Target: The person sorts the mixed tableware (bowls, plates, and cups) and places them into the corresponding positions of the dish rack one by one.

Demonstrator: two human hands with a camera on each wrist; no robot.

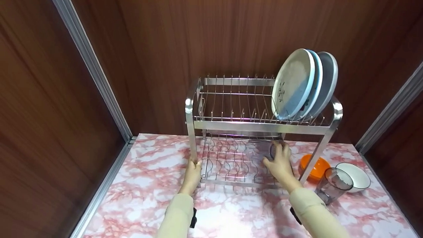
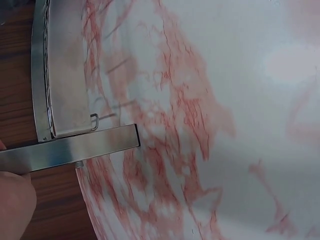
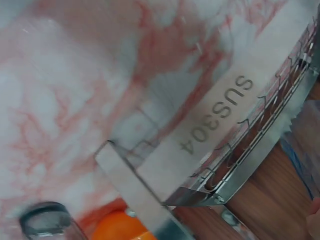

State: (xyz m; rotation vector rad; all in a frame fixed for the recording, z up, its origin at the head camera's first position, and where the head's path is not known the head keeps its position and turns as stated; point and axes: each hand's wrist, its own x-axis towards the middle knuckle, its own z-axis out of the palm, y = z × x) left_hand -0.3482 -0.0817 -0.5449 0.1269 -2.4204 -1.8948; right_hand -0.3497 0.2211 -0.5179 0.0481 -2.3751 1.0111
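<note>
A two-tier steel dish rack [image 1: 261,126] stands on the table. My left hand [image 1: 192,175] grips its left front leg near the base; in the left wrist view part of that hand [image 2: 15,205] shows beside the metal leg [image 2: 75,150]. My right hand [image 1: 280,162] reaches into the lower tier, thumb and fingers spread around a see-through glass [image 1: 259,148] with a dark purplish rim. Part of the glass [image 3: 302,150] appears at the right edge of the right wrist view, partly cut off. Several plates [image 1: 294,86] stand on edge in the upper tier's right end.
Right of the rack, an orange bowl [image 1: 319,168], a white bowl [image 1: 360,178] and a dark clear glass [image 1: 335,185] stand close together, the glass in front. Wood-grain panels [image 1: 165,39] enclose the pink-and-white marbled table [image 1: 145,185] at the back and sides.
</note>
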